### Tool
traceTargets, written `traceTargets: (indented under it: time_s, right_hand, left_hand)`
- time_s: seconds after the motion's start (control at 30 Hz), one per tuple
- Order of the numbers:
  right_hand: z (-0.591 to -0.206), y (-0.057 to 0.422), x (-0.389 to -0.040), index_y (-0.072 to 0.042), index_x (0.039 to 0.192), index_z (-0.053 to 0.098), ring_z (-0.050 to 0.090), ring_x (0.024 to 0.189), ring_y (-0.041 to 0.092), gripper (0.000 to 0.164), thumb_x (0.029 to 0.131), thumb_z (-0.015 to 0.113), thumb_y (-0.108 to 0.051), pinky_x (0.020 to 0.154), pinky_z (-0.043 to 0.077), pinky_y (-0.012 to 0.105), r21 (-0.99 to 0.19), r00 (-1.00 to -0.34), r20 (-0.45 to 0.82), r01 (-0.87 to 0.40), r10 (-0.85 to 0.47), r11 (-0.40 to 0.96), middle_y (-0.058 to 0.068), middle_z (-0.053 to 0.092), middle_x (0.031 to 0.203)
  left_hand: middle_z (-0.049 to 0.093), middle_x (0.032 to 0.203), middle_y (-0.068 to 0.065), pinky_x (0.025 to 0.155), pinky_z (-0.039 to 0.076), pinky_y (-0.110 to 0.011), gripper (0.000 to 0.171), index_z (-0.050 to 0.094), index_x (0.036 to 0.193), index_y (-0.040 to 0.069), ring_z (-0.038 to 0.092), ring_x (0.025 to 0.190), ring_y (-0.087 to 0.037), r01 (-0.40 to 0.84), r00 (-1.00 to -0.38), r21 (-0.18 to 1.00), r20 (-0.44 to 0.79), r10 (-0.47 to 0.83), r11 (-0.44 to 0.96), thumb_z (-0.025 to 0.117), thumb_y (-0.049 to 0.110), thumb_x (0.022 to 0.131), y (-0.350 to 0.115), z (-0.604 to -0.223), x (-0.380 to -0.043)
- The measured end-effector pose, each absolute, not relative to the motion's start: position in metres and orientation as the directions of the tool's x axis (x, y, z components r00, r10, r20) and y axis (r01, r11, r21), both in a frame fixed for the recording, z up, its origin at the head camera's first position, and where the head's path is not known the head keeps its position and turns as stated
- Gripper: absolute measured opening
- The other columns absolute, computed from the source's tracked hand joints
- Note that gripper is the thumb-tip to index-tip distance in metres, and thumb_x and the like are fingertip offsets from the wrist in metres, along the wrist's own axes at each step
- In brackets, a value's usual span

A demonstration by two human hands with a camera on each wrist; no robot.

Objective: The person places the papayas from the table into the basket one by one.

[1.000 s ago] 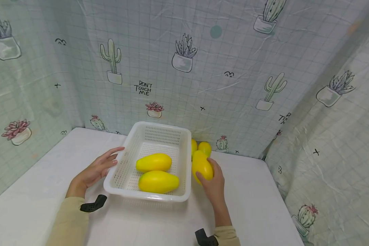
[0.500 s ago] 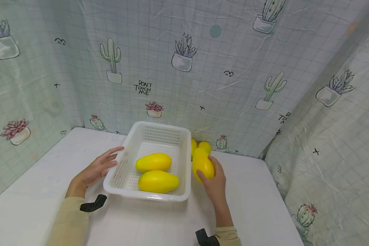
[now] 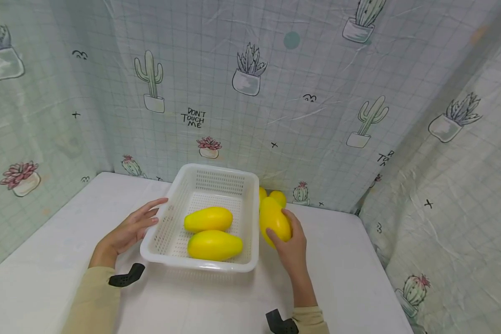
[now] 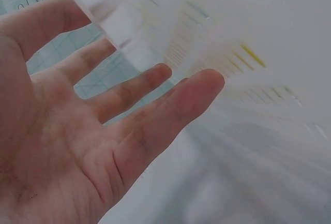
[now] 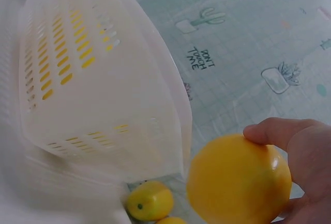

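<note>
In the head view a white plastic basket (image 3: 200,265) with slotted walls stands on the table, slightly angled. Two yellow papayas (image 3: 215,245) lie across its floor, one behind the other. My left hand (image 3: 127,232) is at the basket's left side with fingers extended; in the left wrist view the fingertips (image 4: 207,84) reach the wall and rim. Just outside the basket's right wall, my right hand (image 3: 292,243) grips another yellow papaya (image 3: 274,221), thumb on the near side and fingers on the far side. The right wrist view shows this papaya (image 5: 238,180) end-on.
Behind the gripped papaya, more yellow fruits (image 3: 279,198) sit partly hidden beside the basket's far right corner; one fruit (image 5: 150,200) shows a dark stem spot in the right wrist view. A cactus-print curtain (image 3: 275,116) closes off the back and sides of the white table (image 3: 338,278).
The papaya in my right hand has shifted slightly away from me, covering more of the fruits behind. My left hand and the basket stay in place.
</note>
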State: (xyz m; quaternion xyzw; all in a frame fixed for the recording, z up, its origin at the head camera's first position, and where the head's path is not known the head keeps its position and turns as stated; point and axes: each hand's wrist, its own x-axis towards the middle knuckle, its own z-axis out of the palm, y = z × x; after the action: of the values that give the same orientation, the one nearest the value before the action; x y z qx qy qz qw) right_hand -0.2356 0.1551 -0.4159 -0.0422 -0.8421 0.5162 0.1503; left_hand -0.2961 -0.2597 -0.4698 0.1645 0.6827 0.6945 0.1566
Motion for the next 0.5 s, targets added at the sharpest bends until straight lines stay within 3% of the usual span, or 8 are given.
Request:
traceTargets:
  time_s: [0.5]
  right_hand:
    - [-0.4116,0.1516,-0.2327,-0.036,0.132,0.04,0.046,0.112,0.021,0.062,0.077,0.07,-0.038,0.097,0.043,0.045,-0.881,-0.949,0.229,-0.107,0.216,0.461,-0.006,0.041,0.138]
  left_hand:
    - [0.018,0.151,-0.008,0.086,0.052,-0.034,0.055,0.019,0.146,0.025,0.058,0.111,-0.016,0.011,-0.889,0.999,0.028,0.456,-0.041,0.039,0.013,0.097,-0.2598,-0.469,-0.2973]
